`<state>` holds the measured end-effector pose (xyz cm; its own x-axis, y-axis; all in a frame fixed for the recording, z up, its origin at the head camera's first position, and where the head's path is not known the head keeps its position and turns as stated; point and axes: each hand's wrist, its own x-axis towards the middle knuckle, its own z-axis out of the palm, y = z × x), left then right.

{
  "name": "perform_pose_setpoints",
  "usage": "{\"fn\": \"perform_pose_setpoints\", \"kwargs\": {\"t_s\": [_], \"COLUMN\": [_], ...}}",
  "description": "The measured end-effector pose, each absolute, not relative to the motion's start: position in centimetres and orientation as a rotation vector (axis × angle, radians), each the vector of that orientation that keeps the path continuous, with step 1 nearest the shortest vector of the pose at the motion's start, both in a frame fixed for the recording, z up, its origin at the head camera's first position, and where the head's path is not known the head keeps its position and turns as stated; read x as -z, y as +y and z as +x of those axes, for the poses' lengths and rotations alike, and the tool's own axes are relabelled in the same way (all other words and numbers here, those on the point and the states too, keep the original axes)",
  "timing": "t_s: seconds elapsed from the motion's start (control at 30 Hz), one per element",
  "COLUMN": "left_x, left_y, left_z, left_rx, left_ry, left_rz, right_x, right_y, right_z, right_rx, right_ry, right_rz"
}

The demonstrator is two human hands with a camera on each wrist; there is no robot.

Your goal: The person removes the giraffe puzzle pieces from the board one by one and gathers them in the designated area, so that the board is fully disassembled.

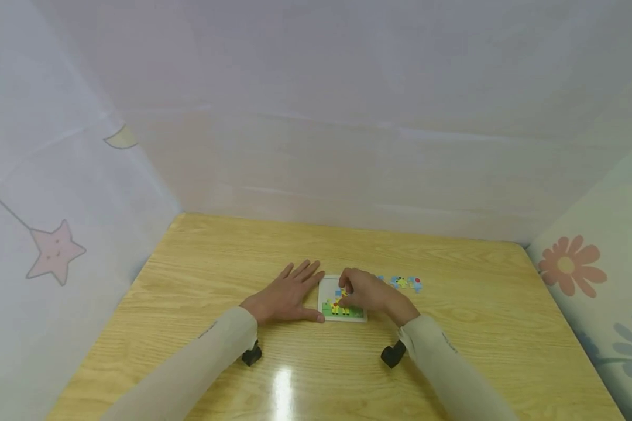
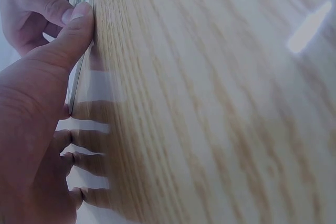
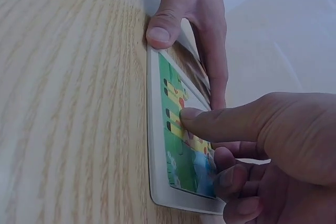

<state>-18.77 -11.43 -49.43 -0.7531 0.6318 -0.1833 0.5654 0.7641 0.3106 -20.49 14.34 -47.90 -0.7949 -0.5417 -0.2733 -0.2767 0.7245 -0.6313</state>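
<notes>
A small jigsaw puzzle in a white tray (image 1: pixel 367 319) lies on the table, partly filled with a picture of yellow giraffes on green grass (image 3: pixel 181 166). My left hand (image 1: pixel 289 295) lies flat on the left with its fingers spread, and its thumb rests at the tray's near left corner. Bent over the picture, my right hand (image 1: pixel 368 290) has its thumb (image 3: pixel 197 119) down on the giraffe. Between thumb and index finger shows a blue and yellow puzzle piece (image 1: pixel 340 293), which they pinch at its edges. The other right fingers are curled over the tray's right part.
Several loose puzzle pieces (image 1: pixel 402 283), blue with yellow and red, lie right of the tray, partly behind the right hand. The wood-grain table (image 1: pixel 189 275) meets pale cloth walls (image 1: pixel 316 164) at the back and both sides.
</notes>
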Motion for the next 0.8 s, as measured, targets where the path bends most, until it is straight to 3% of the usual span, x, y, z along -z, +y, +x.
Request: {"fn": "perform_pose_setpoints", "kwargs": {"t_s": [0.8], "left_x": [49.49], "left_y": [-11.59], "left_z": [-18.83], "left_rx": [-0.357], "left_ry": [2.683], "left_rz": [0.942], "right_x": [48.57], "right_y": [14.57], "right_z": [-19.67], "right_rx": [0.947], "right_ry": [2.519], "right_rz": [-0.646]}}
